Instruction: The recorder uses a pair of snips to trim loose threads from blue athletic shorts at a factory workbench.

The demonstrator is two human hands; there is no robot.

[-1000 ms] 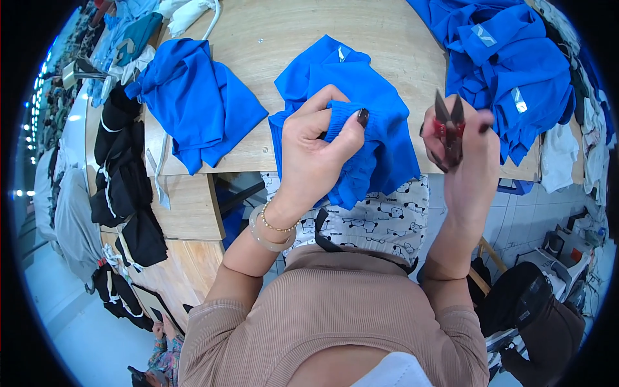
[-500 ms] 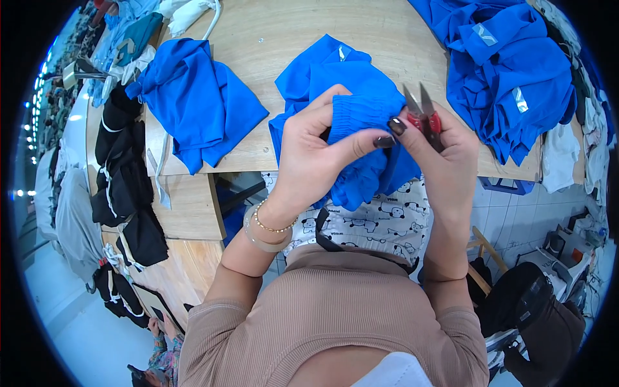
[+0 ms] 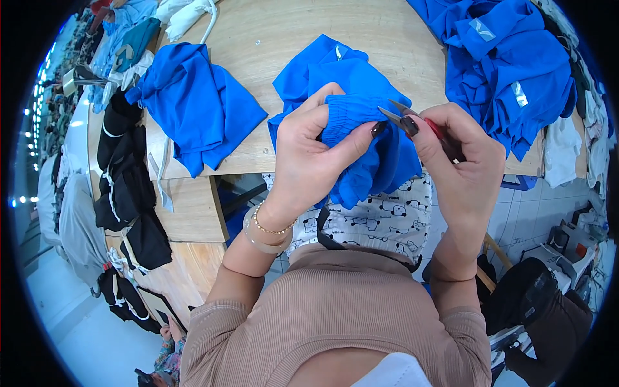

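A bright blue garment [image 3: 342, 68] lies partly on the wooden table, its near part hanging over the front edge. My left hand [image 3: 309, 148] grips its gathered elastic band, thumb on the near side and fingers behind. In my right hand [image 3: 461, 148] is a pair of thread snips [image 3: 393, 115] with red on the handle. The two blades stand slightly apart, their tips pointing left, close to the gathered band. Whether the tips touch the cloth or a thread, I cannot tell.
Another blue garment [image 3: 196, 103] lies to the left on the wooden table [image 3: 290, 22]. A heap of blue garments [image 3: 509, 71] covers the right side. Black bundles [image 3: 119, 168] tied with white strips hang at the left edge. At lower left, another person's hands [image 3: 169, 330] show.
The snips have turned from pointing up to pointing left, and their tips have come to the band's edge. My right hand has shifted right; my left hand has moved slightly left.
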